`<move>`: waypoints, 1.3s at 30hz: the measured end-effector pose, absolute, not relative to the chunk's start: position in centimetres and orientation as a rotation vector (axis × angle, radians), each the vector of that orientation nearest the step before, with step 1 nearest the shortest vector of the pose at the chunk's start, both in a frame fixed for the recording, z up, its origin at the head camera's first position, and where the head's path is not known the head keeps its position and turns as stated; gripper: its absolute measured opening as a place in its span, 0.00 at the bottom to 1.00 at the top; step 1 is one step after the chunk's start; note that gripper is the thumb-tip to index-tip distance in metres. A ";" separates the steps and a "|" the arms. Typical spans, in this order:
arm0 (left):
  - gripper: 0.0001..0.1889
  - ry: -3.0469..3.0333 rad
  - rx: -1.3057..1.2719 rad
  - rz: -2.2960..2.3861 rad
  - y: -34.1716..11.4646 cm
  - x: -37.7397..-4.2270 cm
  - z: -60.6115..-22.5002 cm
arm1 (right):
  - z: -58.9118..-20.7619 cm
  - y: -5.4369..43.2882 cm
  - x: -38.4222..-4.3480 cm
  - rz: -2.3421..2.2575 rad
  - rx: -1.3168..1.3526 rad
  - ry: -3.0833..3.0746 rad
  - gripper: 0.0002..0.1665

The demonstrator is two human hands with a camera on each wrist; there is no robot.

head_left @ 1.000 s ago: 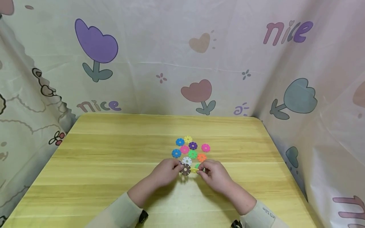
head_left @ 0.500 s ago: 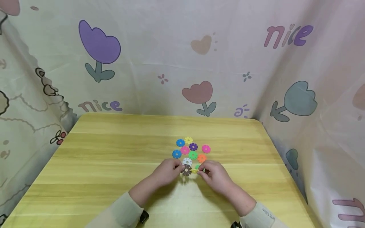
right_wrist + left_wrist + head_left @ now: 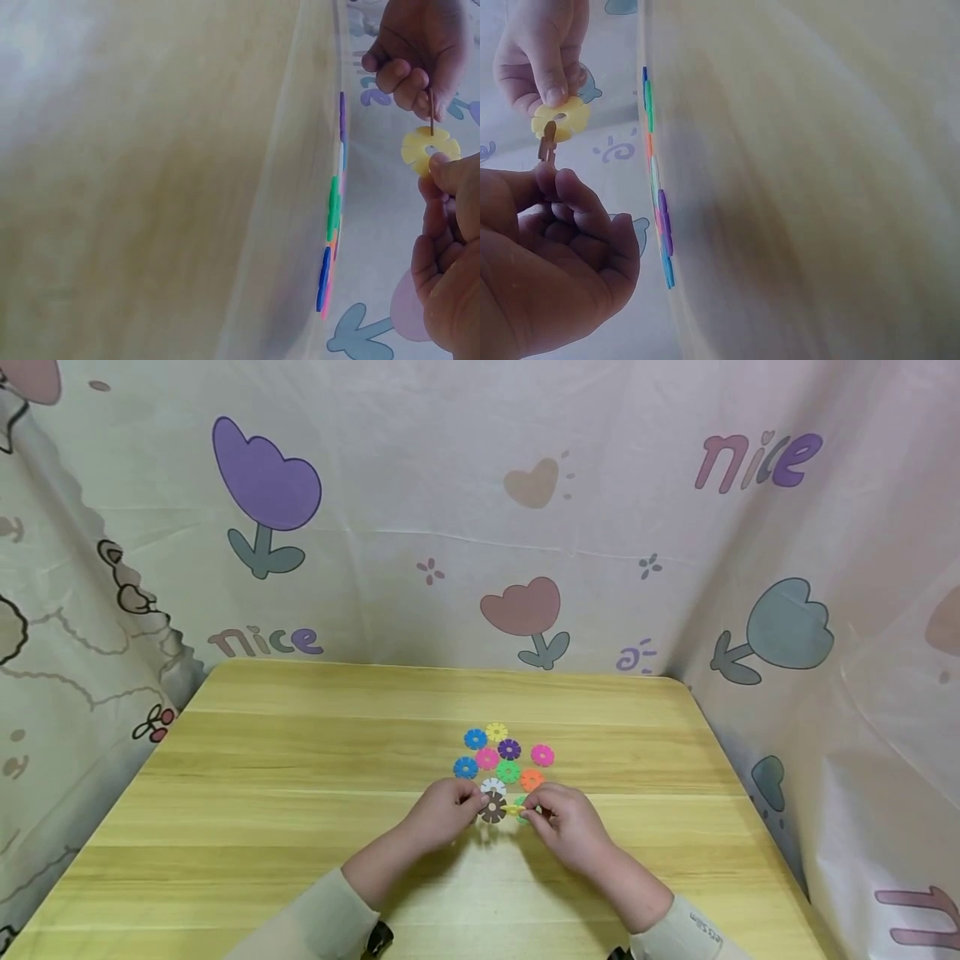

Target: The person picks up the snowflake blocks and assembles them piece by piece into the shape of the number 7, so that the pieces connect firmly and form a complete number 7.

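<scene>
In the head view my left hand [image 3: 446, 812] pinches a brown notched plastic disc [image 3: 492, 817] at its left edge, with its face turned toward me. My right hand [image 3: 567, 820] pinches a yellow notched disc [image 3: 513, 810], seen nearly edge-on. Both discs are held up over the table, and their rims meet at about a right angle. The left wrist view shows the yellow disc [image 3: 574, 118] broadside and the brown disc [image 3: 547, 144] as a thin edge overlapping it. From the right wrist, the brown disc [image 3: 432, 116] reaches down to a slot side of the yellow disc [image 3: 414, 150].
Several loose notched discs lie flat beyond my hands, among them a white disc [image 3: 492, 784], an orange disc [image 3: 532, 779] and a pink disc [image 3: 543, 755]. A green disc [image 3: 521, 818] is partly hidden by the right fingertips. Printed cloth [image 3: 390, 468] surrounds the wooden table [image 3: 300, 735].
Both hands keep their hold on the brown and yellow discs, with barely any movement. The head view has shifted slightly, and more of the green disc shows beside the right fingertips.
</scene>
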State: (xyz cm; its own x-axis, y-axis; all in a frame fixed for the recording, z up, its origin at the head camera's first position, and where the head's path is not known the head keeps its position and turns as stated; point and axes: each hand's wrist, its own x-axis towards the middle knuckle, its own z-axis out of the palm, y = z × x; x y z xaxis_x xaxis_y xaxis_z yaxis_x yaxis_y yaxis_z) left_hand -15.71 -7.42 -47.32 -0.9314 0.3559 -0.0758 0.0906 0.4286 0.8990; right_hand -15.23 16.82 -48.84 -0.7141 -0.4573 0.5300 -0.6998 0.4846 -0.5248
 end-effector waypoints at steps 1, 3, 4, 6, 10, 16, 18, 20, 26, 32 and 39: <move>0.20 2.425 0.385 1.513 -7.4 -15.7 -47.3 | -48.8 16.8 -15.2 1.071 0.978 -2.413 0.10; 0.20 2.416 0.382 1.527 -7.4 -15.7 -47.4 | -48.8 16.8 -15.3 1.069 0.982 -2.406 0.10; 0.21 2.412 0.381 1.533 -7.4 -15.8 -47.5 | -48.9 16.8 -15.3 1.070 0.985 -2.402 0.10; 0.21 2.413 0.379 1.535 -7.3 -15.8 -47.5 | -48.9 16.7 -15.3 1.070 0.989 -2.393 0.10; 0.21 2.422 0.379 1.529 -7.3 -15.8 -47.6 | -48.9 16.7 -15.3 1.071 0.997 -2.383 0.10; 0.20 2.408 0.376 1.547 -7.4 -15.8 -47.5 | -48.8 16.6 -15.3 1.063 1.003 -2.383 0.10; 0.20 2.400 0.381 1.560 -7.3 -15.7 -47.4 | -48.7 16.5 -15.3 1.052 1.009 -2.372 0.10; 0.20 2.397 0.382 1.569 -7.3 -15.6 -47.4 | -48.7 16.5 -15.2 1.035 1.019 -2.352 0.10; 0.20 2.383 0.356 1.588 -7.0 -15.4 -47.4 | -48.6 16.4 -14.9 0.994 1.028 -2.324 0.11; 0.19 2.358 0.352 1.601 -7.0 -15.2 -47.1 | -48.4 16.5 -14.7 1.048 0.979 -2.352 0.11; 0.11 2.530 0.348 1.565 -7.1 -15.3 -46.8 | -48.4 16.4 -15.1 1.071 0.954 -2.350 0.11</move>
